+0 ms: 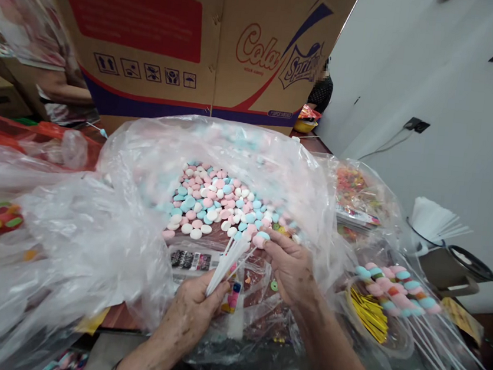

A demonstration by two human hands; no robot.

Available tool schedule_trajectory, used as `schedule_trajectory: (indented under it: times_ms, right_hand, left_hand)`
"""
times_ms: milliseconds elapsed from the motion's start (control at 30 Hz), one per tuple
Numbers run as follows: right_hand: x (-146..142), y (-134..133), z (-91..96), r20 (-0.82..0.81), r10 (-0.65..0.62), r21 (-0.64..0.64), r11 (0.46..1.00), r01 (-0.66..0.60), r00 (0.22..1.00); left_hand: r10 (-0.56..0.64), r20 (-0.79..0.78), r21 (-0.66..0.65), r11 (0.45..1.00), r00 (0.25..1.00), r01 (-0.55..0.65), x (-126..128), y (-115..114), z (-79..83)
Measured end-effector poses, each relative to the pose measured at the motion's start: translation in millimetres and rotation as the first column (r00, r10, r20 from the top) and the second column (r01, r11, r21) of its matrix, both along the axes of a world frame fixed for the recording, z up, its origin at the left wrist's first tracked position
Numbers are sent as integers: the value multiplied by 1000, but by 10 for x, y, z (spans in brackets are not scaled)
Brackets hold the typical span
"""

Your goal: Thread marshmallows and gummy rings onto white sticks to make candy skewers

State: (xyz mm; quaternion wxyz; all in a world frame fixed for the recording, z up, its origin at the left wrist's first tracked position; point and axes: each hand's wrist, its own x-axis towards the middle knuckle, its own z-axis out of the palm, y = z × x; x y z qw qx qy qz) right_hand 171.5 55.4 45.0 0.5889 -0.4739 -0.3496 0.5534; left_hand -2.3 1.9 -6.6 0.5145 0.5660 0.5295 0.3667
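Observation:
A bundle of thin white sticks [225, 264] is gripped in my left hand [195, 305], its ends fanning up and away from me. My right hand [289, 267] pinches a marshmallow [260, 240] between thumb and fingertips, close to the stick ends; one stick slants up towards it. I cannot tell whether the stick has pierced it. Just beyond both hands lies a heap of pink, white and blue marshmallows [213, 202], spilling from a large clear plastic bag [145, 138]. Right of my right arm, finished-looking marshmallow skewers [399, 288] rest in a pile.
A tall cardboard box [157, 26] stands behind the bag. On the right are a round tub [402, 342] with gold twist ties [367, 314], a grey jug [445, 270] and bagged gummy candy [351, 182]. Crumpled plastic [89, 238] covers the left. Another person's arm [67, 92] shows behind.

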Motion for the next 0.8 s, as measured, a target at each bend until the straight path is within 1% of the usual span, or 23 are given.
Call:
schedule_trajectory:
  times_ms: [67,133,233,300,400,533,700,800]
  right_hand:
    - [30,-8,-81,100,-18,35,999,14,995]
    - [72,-24,-147,263,-25,82,997,4,964]
    - [121,-60,-195,492,-21,152,986,-62,870]
    - [131,-83,-203,575,-36,202,974,-100,817]
    - [122,-101,-214,656,-80,277,951,-140,750]
    - [98,-98,-236,728,-121,334,922,-195,674]
    - [71,-87,-250,751,-183,418,876,-242,635]
    - [61,-97,-251,767,-197,428,866,-258,611]
  left_hand:
    - [1,-6,8,1000,1000,-1,-7,-6,-8]
    - [4,-20,17,1000,1000,-4,-12,-8,-7]
    - [20,-47,28,999,999,-19,-12,-4,15]
    - [31,-55,32,999,998,-29,-7,-1,28]
    - [42,-58,40,998,997,-39,0,0,25]
    - [50,-51,45,998,997,-47,-6,-6,0]
    - [61,-17,33,998,998,-61,-19,-5,-22]
    - [47,23,7,999,999,-47,-21,-1,-48]
